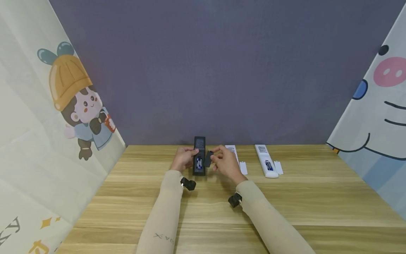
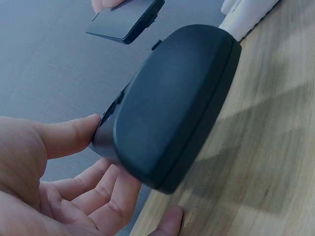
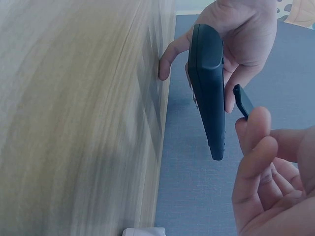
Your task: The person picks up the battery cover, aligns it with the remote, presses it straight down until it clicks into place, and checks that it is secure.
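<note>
My left hand grips a black remote control by its left side, thumb on the back face and fingers beneath. The remote's back faces up, and its battery compartment lies uncovered with batteries inside. In the right wrist view the remote is raised off the tabletop. My right hand pinches a small black battery cover between thumb and fingers, just right of the remote. In the left wrist view the cover hangs apart from the remote.
To the right, a white remote is partly hidden behind my right hand, with a white cover beside it. Farther right lies another white remote, batteries showing, its cover alongside. A grey wall stands behind the wooden table.
</note>
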Demonstrator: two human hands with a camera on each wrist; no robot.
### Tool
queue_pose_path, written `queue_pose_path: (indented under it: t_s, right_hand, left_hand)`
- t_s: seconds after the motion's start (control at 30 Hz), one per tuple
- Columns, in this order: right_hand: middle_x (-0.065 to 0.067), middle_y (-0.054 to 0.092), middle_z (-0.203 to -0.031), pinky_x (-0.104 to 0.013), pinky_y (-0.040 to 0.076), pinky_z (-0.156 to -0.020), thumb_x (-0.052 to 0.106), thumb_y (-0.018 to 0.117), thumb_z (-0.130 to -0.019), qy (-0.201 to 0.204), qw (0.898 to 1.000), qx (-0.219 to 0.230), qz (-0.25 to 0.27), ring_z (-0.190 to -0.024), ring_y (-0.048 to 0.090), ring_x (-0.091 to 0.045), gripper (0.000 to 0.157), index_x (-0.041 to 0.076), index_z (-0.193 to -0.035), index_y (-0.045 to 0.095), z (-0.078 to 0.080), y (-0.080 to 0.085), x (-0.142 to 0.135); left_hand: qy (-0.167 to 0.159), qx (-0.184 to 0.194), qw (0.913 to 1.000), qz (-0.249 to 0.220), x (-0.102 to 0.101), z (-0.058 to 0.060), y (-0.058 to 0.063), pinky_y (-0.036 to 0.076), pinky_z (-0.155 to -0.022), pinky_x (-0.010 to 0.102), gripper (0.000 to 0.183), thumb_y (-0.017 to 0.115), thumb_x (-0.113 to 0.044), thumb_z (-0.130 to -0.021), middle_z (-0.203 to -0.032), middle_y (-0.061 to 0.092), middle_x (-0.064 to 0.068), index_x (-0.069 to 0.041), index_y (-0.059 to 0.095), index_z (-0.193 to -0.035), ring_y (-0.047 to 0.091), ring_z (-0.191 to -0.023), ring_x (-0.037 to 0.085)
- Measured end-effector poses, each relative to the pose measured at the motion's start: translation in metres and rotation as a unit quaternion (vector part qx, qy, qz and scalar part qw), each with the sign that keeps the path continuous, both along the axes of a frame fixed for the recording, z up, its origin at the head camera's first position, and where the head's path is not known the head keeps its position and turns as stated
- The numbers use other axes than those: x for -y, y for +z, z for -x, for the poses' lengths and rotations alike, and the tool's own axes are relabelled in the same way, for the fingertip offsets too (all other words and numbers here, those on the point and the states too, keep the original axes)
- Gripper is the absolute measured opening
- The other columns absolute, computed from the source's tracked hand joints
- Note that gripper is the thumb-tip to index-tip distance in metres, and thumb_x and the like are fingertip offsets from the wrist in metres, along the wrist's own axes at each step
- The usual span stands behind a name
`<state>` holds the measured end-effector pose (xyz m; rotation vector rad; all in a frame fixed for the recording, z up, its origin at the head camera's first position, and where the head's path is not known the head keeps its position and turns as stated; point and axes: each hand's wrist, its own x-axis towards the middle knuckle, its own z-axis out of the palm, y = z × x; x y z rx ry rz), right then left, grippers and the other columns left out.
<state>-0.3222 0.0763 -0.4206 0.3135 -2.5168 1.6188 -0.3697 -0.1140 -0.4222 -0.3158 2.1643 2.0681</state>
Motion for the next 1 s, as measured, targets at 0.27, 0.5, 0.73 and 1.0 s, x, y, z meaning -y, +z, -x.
queue_pose_path:
  t_s: [0.27,0.5,0.73,1.0]
  right_hand:
    - [-0.018,0.076,-0.088,-0.033,0.054,-0.051,0.012,0.067,-0.100,0.004,1.000,0.006,0.011,-0.068,0.069,-0.046,0.020,0.013,-0.120,0.063,-0.0001,0.0004,0.0004]
    - [-0.024,0.074,-0.090,-0.030,0.051,-0.049,0.011,0.067,-0.100,0.012,0.999,-0.003,0.032,-0.068,0.068,-0.050,0.019,0.012,-0.118,0.063,-0.0017,0.0009,0.0019]
    - [-0.018,0.075,-0.082,-0.029,0.050,-0.047,0.008,0.069,-0.098,0.006,0.999,-0.020,0.046,-0.064,0.067,-0.049,0.020,0.011,-0.117,0.065,-0.0008,0.0007,0.0037]
    - [-0.013,0.075,-0.078,-0.024,0.048,-0.046,0.005,0.070,-0.096,0.010,0.999,-0.031,0.044,-0.063,0.068,-0.048,0.023,0.007,-0.119,0.066,-0.0013,-0.0028,0.0076]
  left_hand:
    - [0.001,0.005,1.0000,0.006,0.0020,-0.0013,0.0015,0.056,-0.067,0.031,0.034,0.072,-0.019,-0.097,-0.090,0.075,0.009,-0.001,0.066,-0.125,0.069,-0.069,0.011]
    - [-0.003,0.004,1.0000,-0.003,0.0031,-0.0023,0.0028,0.057,-0.069,0.032,0.033,0.072,-0.018,-0.097,-0.102,0.077,0.016,0.000,0.067,-0.124,0.070,-0.071,0.013]
    - [-0.011,-0.001,0.9998,-0.016,0.0019,-0.0014,0.0028,0.057,-0.070,0.034,0.032,0.071,-0.016,-0.097,-0.095,0.077,0.014,0.002,0.066,-0.123,0.070,-0.071,0.014]
    - [-0.007,0.003,1.0000,-0.006,0.0018,-0.0045,0.0041,0.057,-0.072,0.034,0.032,0.072,-0.017,-0.097,-0.109,0.076,0.020,0.001,0.067,-0.122,0.070,-0.071,0.013]
